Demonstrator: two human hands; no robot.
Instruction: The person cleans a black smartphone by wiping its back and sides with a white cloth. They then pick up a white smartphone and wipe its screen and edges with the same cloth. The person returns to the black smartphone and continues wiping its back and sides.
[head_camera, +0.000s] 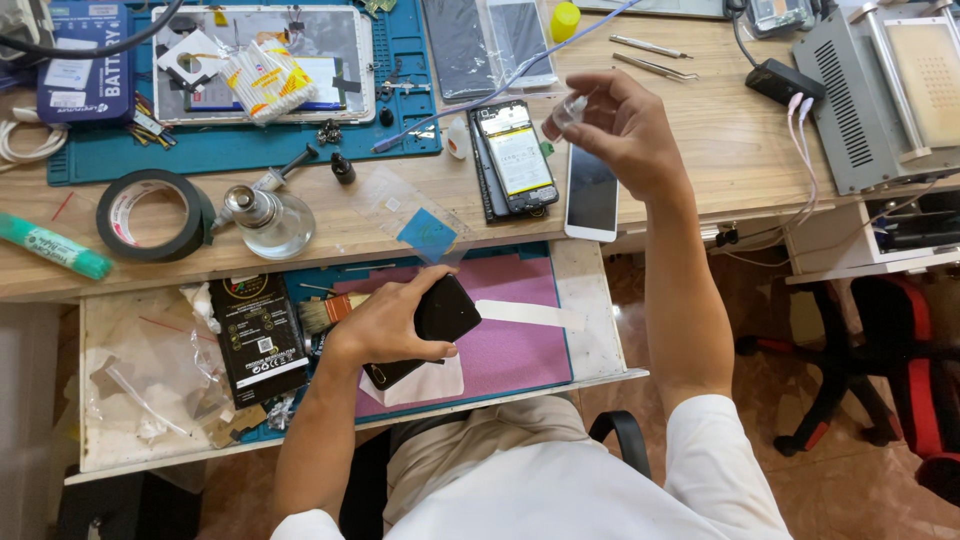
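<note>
My left hand (385, 322) grips a black phone (432, 322) and holds it over the purple mat (515, 345) in the pulled-out drawer. My right hand (622, 130) is raised above the wooden desk and pinches a small clear piece (568, 110) between thumb and fingers. Just under that hand lie an opened phone with its battery showing (515, 158) and a white phone with a dark screen (592, 195). A clear film with a blue tab (415, 218) lies at the desk edge between my hands.
A black tape roll (152, 215), a glass bottle (265, 218) and a green tube (55, 248) lie at the left. A blue work mat (240, 140) holds a tablet and cotton swabs. Tweezers (655, 65) and a grey machine (880, 90) sit at the right. A brush (325, 312) lies in the drawer.
</note>
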